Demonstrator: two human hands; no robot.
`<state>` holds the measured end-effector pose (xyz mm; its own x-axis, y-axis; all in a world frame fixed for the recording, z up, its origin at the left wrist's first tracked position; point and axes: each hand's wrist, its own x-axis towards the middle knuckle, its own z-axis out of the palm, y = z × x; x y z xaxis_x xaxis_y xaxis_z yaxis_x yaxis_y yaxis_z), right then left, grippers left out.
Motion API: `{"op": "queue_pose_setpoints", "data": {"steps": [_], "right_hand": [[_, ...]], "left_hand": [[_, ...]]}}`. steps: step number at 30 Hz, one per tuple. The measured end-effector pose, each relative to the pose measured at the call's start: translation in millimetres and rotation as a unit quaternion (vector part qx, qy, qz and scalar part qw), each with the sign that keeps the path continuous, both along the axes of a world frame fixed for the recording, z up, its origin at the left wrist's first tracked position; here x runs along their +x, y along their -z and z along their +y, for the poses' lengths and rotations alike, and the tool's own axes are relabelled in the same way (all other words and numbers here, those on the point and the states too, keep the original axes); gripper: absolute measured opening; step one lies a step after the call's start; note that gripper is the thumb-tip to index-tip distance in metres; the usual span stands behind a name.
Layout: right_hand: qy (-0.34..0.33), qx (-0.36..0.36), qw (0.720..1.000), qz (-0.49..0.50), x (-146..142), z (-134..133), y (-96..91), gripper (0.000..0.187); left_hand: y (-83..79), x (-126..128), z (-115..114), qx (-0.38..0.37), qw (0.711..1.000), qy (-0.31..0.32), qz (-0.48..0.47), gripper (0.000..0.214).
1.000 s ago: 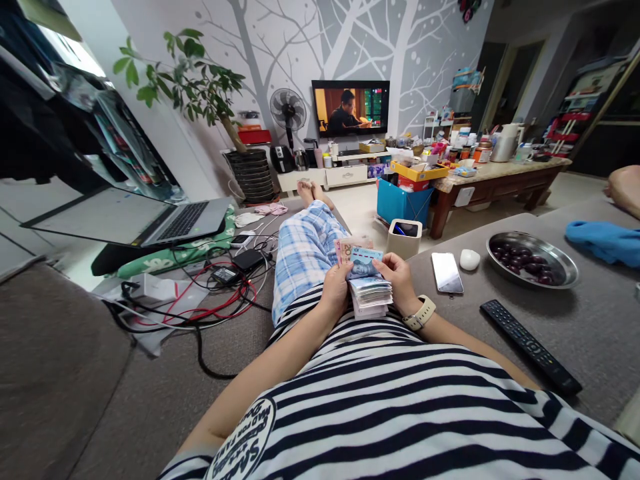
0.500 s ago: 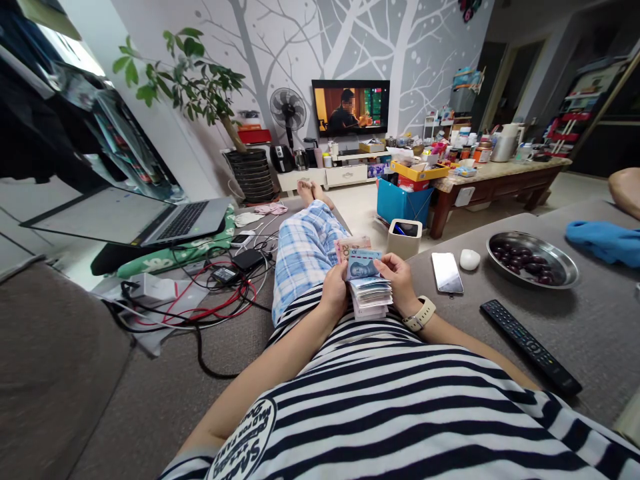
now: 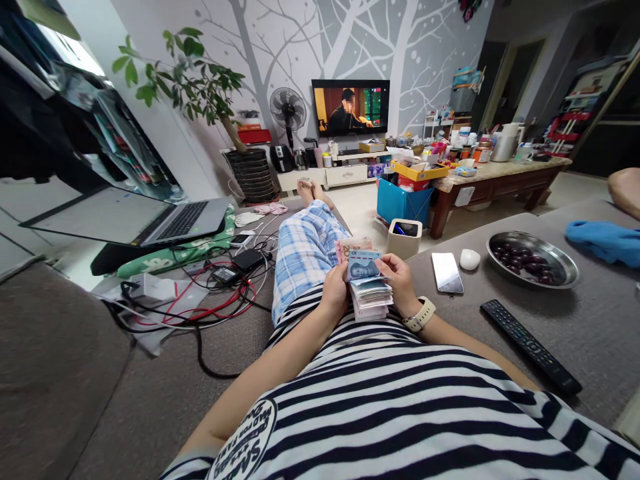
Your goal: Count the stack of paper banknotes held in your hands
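Observation:
A thick stack of banknotes (image 3: 370, 293) rests on my striped shirt, held upright between both hands. My left hand (image 3: 334, 291) is closed on the stack's left side, thumb against the raised notes. My right hand (image 3: 400, 279), with a pale watch on its wrist, is closed on the stack's right side and pinches the top bluish note (image 3: 364, 267) by its edge. A pinkish note (image 3: 350, 247) stands behind the bluish one.
I lie on a grey sofa (image 3: 575, 333). To my right lie a phone (image 3: 447, 272), a white mouse (image 3: 469, 259), a metal dish of dark fruit (image 3: 533, 259) and a black remote (image 3: 530, 345). On the left are a laptop (image 3: 150, 217) and tangled cables (image 3: 210, 300).
The top bluish note has been folded back and lifted by my right hand's fingers. Both hands stay at the stack, with the right fingers shifted slightly.

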<state>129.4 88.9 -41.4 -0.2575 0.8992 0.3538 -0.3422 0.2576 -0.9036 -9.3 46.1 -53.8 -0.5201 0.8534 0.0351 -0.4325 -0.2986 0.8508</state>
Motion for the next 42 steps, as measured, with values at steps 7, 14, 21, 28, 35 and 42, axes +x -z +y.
{"op": "queue_pose_setpoints", "data": {"steps": [7,14,21,28,35,42], "right_hand": [[-0.005,-0.008,1.0,0.021,-1,-1,-0.1,0.039],[0.002,0.012,1.0,0.013,0,1,3.5,0.039],[0.008,0.021,1.0,0.009,-1,4,7.0,0.04],[-0.013,0.02,1.0,0.011,1,3,5.4,0.05],[-0.008,0.012,1.0,0.002,-1,2,4.5,0.048],[0.042,0.014,0.999,0.0,-3,7,4.8,0.047]], "left_hand": [[5.6,-2,3,0.005,1.0,0.001,-0.005,0.03],[5.0,-2,3,0.007,1.0,-0.012,-0.004,0.022],[1.1,0,1,0.009,1.0,-0.015,0.001,0.02],[-2.8,3,-3,0.005,1.0,-0.016,-0.015,0.026],[-8.4,5,-6,-0.009,1.0,-0.023,-0.016,0.022],[-13.7,6,-11,0.02,0.998,0.06,-0.01,0.033]]}}
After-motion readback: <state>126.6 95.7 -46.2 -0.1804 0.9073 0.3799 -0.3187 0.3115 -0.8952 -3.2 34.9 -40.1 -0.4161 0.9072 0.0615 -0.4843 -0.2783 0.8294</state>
